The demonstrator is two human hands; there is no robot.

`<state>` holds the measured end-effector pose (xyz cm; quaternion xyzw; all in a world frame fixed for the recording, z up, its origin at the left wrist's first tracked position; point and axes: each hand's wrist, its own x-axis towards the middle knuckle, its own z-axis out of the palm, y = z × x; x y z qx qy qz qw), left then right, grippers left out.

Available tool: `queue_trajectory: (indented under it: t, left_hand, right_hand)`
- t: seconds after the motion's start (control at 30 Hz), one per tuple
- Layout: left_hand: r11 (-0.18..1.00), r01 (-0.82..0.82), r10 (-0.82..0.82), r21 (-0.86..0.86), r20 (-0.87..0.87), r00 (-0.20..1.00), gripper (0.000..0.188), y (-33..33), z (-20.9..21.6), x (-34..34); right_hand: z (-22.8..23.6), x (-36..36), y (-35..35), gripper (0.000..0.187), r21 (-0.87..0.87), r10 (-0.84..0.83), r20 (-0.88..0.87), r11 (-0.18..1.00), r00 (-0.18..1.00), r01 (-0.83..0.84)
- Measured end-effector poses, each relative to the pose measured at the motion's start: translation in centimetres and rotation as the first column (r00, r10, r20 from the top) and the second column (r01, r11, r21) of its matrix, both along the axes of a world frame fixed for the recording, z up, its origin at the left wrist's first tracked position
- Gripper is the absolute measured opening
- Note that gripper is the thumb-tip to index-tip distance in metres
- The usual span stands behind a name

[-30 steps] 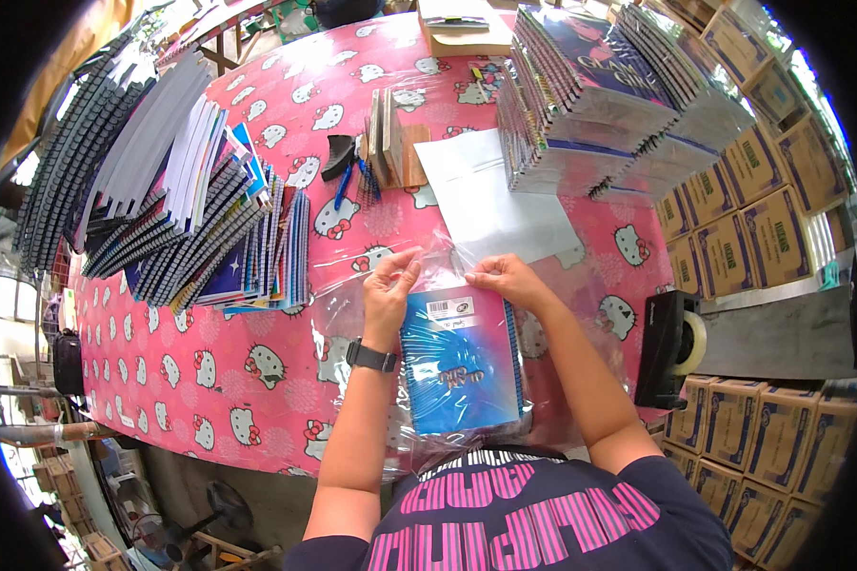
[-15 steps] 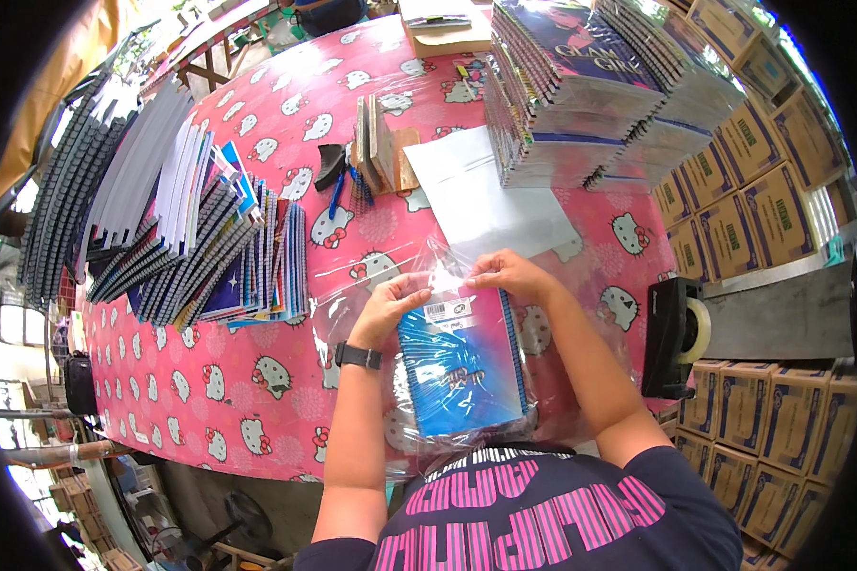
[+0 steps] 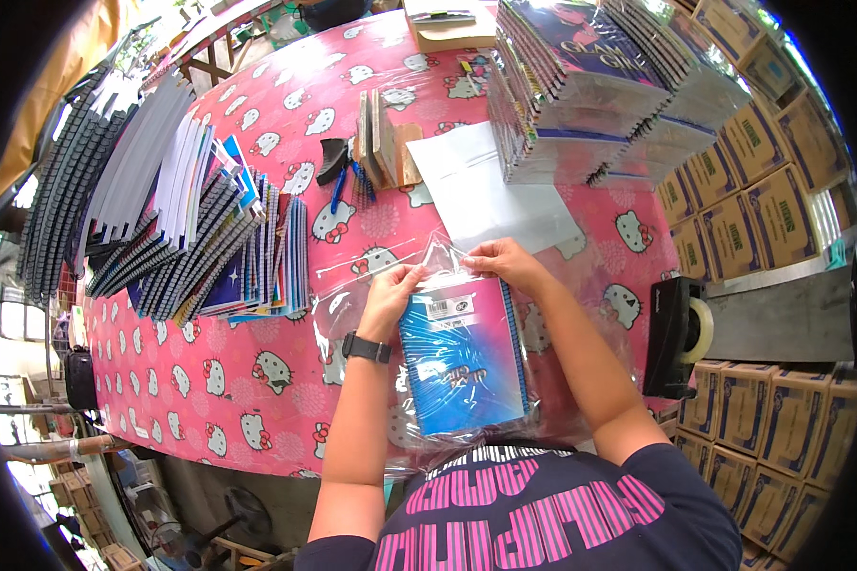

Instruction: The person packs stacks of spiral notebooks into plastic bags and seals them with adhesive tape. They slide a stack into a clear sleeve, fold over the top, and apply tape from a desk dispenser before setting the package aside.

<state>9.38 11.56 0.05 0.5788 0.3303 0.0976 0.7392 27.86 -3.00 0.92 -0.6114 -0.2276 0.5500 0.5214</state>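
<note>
Head view: the left hand (image 3: 390, 303) and the right hand (image 3: 507, 263) meet at the far end of a blue spiral notebook (image 3: 462, 354), which lies in a clear plastic sleeve (image 3: 419, 268) on the pink patterned tabletop (image 3: 257, 381), just in front of the person's chest; the left fingers (image 3: 408, 278) pinch the sleeve's open edge at the notebook's far left corner; the right fingers (image 3: 476, 259) pinch the same edge at the far right corner; a black watch (image 3: 366, 348) sits on the left wrist; beyond the fingertips lies a white sheet (image 3: 486, 190); farther beyond the right fingers rises a stack of wrapped notebooks (image 3: 581, 86); left of the left fingers, fanned spiral notebooks (image 3: 209, 247) overlap; right of the right forearm stands a black tape dispenser (image 3: 676, 333).
</note>
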Motion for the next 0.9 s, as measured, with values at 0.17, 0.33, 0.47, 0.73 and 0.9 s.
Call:
queue_trajectory:
  t: [0.17, 0.33, 0.47, 0.73, 0.9]
  left_hand:
    - [0.995, 0.096, -0.097, -0.013, -0.175, 0.98, 0.032, 0.0, 1.5, 0.1]
    - [0.979, 0.203, -0.194, 0.004, -0.275, 0.942, 0.033, 1.2, 2.4, 1.1]
    - [0.87, 0.432, -0.285, 0.239, -0.471, 0.835, 0.026, 2.4, 2.5, 2.2]
    - [0.696, 0.372, -0.08, 0.614, -0.448, 0.89, 0.015, 2.1, 2.0, 1.9]
    - [0.7, 0.251, -0.216, 0.669, -0.137, 0.967, 0.022, -2.3, 3.3, -0.9]
  right_hand:
    - [-0.6, 0.8, 0.0, 0.027, 0.001, 0.0, 0.095, 1.0, 0.996, 0.0]
    - [-0.2, 1.7, 1.3, 0.022, -0.181, 0.178, 0.192, 0.973, 0.965, -0.143]
    - [0.0, 1.0, 1.5, 0.014, -0.188, 0.177, 0.715, 0.98, 0.677, -0.059]
    - [2.3, -5.1, -0.2, 0.028, -0.11, 0.185, 0.956, 0.945, 0.226, -0.307]
    - [1.8, -4.6, 0.5, 0.033, -0.297, 0.366, 0.905, 0.908, 0.215, -0.296]
